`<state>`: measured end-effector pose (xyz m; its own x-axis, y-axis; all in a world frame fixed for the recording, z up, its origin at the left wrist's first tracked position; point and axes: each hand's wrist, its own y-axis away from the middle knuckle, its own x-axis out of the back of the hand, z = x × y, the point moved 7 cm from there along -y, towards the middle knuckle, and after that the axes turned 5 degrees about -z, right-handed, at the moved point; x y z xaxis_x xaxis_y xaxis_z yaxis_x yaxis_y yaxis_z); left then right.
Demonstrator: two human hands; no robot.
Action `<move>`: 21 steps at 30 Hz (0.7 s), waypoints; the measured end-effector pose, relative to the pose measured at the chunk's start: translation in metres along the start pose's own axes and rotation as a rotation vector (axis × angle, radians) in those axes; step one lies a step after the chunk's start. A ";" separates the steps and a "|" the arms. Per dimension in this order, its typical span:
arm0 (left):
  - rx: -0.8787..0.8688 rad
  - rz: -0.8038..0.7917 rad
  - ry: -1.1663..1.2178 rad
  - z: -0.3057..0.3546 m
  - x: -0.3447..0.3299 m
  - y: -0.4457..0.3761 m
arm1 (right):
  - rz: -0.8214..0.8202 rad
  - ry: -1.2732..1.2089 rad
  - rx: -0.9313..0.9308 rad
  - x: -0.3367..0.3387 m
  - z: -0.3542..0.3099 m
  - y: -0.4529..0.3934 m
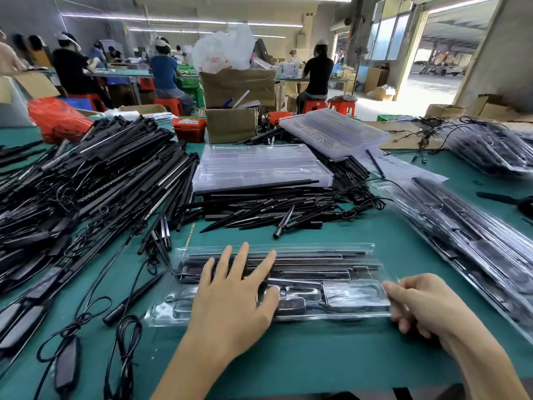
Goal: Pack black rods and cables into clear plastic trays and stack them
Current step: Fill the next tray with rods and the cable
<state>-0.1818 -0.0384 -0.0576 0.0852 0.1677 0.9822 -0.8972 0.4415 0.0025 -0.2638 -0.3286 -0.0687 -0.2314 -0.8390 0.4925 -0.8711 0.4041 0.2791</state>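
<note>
A green table (317, 356) filled the view, with people seated at benches (161, 73) behind it. The biggest heap was the black rods (95, 180) at the left, tangled with cables (72, 327) that trailed toward the near edge. Filled trays (473, 235) lay stacked along the right side, and more of them (490, 148) sat farther back on the right. In the middle stood a stack of empty clear trays (259, 166), with a second stack (334, 129) tilted behind it. Pointed black stakes (271, 209) lay scattered just in front of the middle stack. Cardboard boxes (236, 90) stood at the far edge. Nearest the person lay one clear tray (331, 272), already holding rods and a cable part, flat on the table. The left hand (236, 295) rested on its left half, fingers straight and spread, palm down, pressing the tray and gripping nothing. The right hand (424, 304) was at the tray's right end, fingers curled, thumb and fingertips pinching the edge.
</note>
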 end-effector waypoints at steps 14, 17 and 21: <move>-0.005 0.119 -0.043 0.002 -0.008 0.002 | -0.076 -0.017 -0.002 -0.003 -0.002 -0.002; -0.001 0.135 -0.044 0.002 -0.008 0.002 | -0.084 -0.027 0.005 -0.003 -0.001 -0.004; -0.006 0.153 -0.037 0.000 -0.007 0.002 | -0.079 -0.089 0.010 -0.002 -0.002 -0.005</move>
<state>-0.1841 -0.0391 -0.0642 -0.0682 0.2008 0.9772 -0.8961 0.4183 -0.1485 -0.2580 -0.3285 -0.0691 -0.1993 -0.8974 0.3936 -0.8923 0.3322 0.3056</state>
